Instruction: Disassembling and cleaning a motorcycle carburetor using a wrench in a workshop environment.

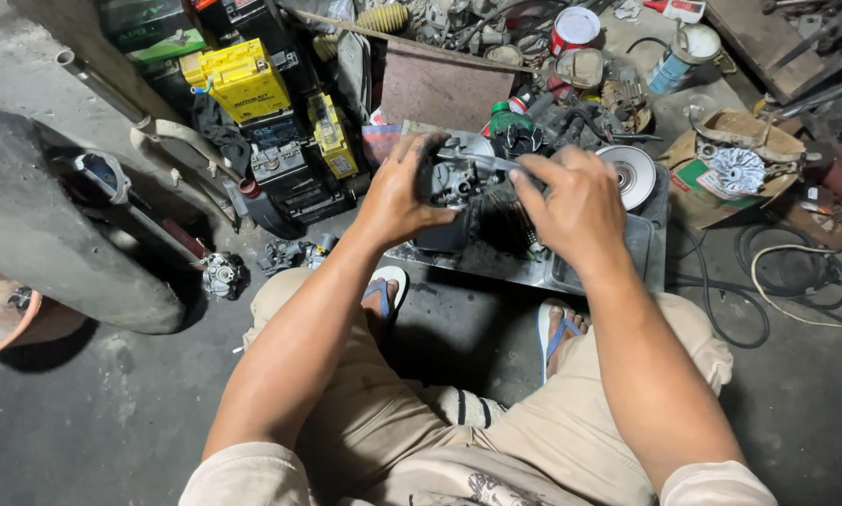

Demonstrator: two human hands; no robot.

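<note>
My left hand [398, 192] grips a dark grey metal engine part, likely a carburetor [454, 178], held above a shallow metal tray [650, 248]. My right hand [576, 201] holds a thin metal tool [482, 159] whose tip points left onto the top of the part. Grease stains both hands. Much of the part is hidden behind my fingers. I am squatting, with my feet in blue-strapped sandals just below the tray.
Yellow and black batteries [243, 80] are stacked at the back left. A round metal disc [627, 173] lies in the tray. A finned rotor [735, 169] sits on cardboard at right, near coiled cables [786, 276]. A small engine part [222, 275] lies on the floor left, beside a tyre [46, 234].
</note>
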